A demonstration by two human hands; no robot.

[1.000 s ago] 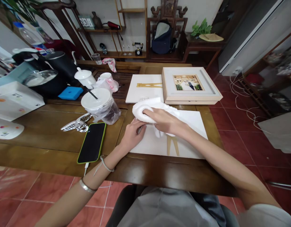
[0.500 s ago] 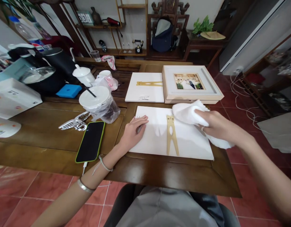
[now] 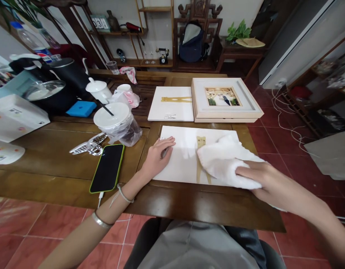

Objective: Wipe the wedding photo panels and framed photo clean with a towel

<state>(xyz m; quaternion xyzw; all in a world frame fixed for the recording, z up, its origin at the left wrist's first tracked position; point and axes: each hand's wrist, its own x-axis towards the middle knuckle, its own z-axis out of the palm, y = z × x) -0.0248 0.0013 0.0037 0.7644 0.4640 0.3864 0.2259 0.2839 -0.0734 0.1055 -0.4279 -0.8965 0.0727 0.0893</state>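
Note:
A white board (image 3: 182, 160) with a gold-coloured easel stand (image 3: 201, 141) on it lies near the table's front edge. My left hand (image 3: 159, 155) rests on the board's left edge, palm down with its fingers stretched out. On the right side, my right hand (image 3: 262, 177) grips a white cloth (image 3: 225, 158), which lies over the board's right part and covers some of the stand. Behind it lies a second white board (image 3: 169, 110) with a similar gold stand. Next to that is a light wooden picture frame (image 3: 199, 104) holding a photo.
Left of the board are a phone (image 3: 107, 168) on a cable, a silver hair claw (image 3: 90, 144) and a lidded cup (image 3: 112, 116) in a plastic bag. Farther left stand a blue box (image 3: 81, 108), a dark pot (image 3: 49, 101) and a white carton (image 3: 17, 116).
My right hand has drawn the cloth toward me, down the board's right side and partly over the gold stand. My left hand stays in place.

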